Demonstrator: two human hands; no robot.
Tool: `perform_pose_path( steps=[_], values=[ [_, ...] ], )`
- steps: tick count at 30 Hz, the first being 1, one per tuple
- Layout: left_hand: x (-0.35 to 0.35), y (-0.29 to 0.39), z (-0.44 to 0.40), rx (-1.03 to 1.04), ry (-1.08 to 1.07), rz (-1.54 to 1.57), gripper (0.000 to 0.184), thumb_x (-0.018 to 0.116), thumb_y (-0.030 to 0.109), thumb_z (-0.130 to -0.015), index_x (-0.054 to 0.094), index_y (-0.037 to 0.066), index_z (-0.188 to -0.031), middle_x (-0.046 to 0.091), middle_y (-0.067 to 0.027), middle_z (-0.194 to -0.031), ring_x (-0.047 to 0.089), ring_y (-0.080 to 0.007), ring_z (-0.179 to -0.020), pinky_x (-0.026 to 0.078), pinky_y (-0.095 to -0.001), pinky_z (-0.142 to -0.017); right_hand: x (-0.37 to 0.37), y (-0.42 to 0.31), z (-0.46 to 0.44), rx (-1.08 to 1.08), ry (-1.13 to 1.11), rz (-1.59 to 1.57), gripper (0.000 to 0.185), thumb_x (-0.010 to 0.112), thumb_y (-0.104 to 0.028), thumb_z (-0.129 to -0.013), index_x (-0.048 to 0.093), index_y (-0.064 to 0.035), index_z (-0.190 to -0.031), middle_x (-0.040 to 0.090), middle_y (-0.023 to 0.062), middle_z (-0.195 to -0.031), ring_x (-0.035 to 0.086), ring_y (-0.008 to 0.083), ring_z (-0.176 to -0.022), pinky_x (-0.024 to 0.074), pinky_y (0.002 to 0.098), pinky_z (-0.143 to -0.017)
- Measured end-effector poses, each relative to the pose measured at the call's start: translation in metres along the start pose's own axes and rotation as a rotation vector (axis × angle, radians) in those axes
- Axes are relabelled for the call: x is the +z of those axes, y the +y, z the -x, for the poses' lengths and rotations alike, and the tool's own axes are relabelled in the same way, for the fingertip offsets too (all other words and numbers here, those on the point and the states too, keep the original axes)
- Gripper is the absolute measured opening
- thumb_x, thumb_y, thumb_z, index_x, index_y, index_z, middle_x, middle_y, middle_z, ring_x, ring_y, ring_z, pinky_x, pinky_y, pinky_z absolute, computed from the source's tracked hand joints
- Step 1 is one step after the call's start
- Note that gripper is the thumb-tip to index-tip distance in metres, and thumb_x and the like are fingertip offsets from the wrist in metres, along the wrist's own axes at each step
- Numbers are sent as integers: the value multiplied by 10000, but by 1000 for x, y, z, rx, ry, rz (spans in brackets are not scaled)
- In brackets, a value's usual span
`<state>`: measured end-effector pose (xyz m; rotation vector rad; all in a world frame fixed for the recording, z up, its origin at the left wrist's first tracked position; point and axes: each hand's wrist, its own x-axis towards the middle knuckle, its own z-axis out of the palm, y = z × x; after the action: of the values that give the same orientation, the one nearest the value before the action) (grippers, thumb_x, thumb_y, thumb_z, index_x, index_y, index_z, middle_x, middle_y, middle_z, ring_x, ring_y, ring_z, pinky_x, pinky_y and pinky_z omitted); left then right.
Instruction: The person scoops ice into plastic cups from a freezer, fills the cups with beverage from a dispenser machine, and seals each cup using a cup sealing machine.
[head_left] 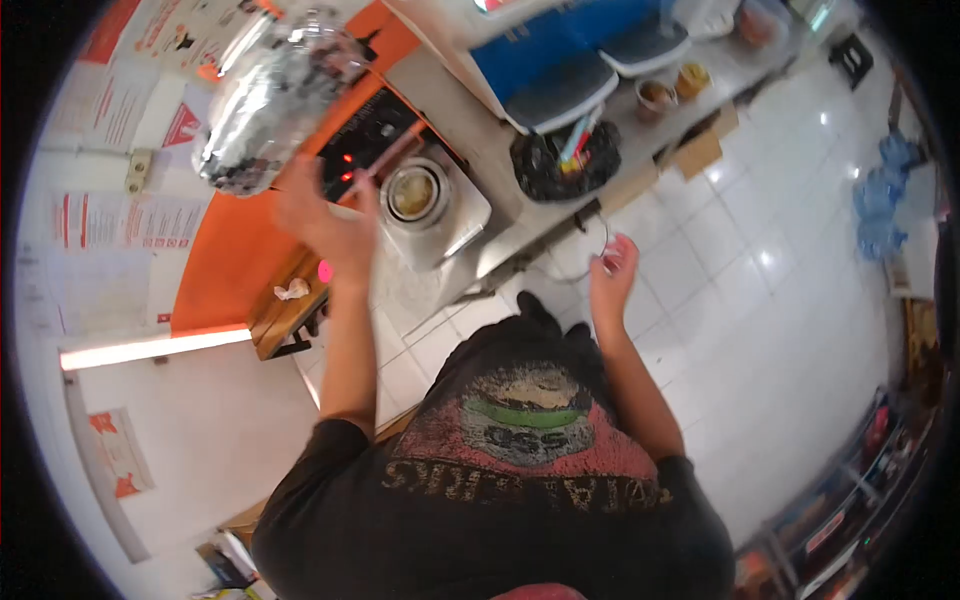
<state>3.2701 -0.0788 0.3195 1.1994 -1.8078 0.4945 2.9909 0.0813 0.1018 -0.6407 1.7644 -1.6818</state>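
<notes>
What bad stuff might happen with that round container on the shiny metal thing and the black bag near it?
The left hand is close to the round container, so a quick swing might bump it and perhaps spill what's inside. The black bag sits near the front edge of the counter, so a nudge could drop it onto the floor.

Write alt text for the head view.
A blurred left hand is raised beside a metal machine with red lights and a round container on top. The right hand, partly curled, is over white floor tiles; whether it holds anything is unclear.
</notes>
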Motion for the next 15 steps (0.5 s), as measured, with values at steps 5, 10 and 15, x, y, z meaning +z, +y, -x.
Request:
perform_pose_path(
  steps=[5, 10, 15],
  values=[
    [-13, -38, -119, 396, -113, -858, 1106, 809, 669, -563, 446, 41, -1398, 503, -188, -1396, 496, -377, -1260, 398, -528, -1029, 92, 30, 25, 53, -278, -58, 523, 696, -36, -715, 520, -56, -1206, 559, 119, -1038, 575, 258, -985, 475, 369, -831],
    [0, -64, -141, 395, -281, -875, 1022, 828, 622, -581, 507, 43, -1359, 626, -159, -1257, 597, -352, -1143, 475, -437, -942, 139, 20, 57, -97, -433, -44, 509, 684, -74, -739, 496, -45, -1211, 532, 120, -1001, 572, 241, -790, 478, 357, -731],
    [4, -107, -175, 215, -564, -650, 1018, 836, 563, -627, 461, 22, -1403, 611, -184, -1284, 584, -332, -1185, 440, -411, -983, 136, 33, 63, 101, -546, -36, 458, 693, -155, -728, 542, -32, -1143, 585, 166, -1065, 596, 343, -994, 481, 437, -851]
  ],
)
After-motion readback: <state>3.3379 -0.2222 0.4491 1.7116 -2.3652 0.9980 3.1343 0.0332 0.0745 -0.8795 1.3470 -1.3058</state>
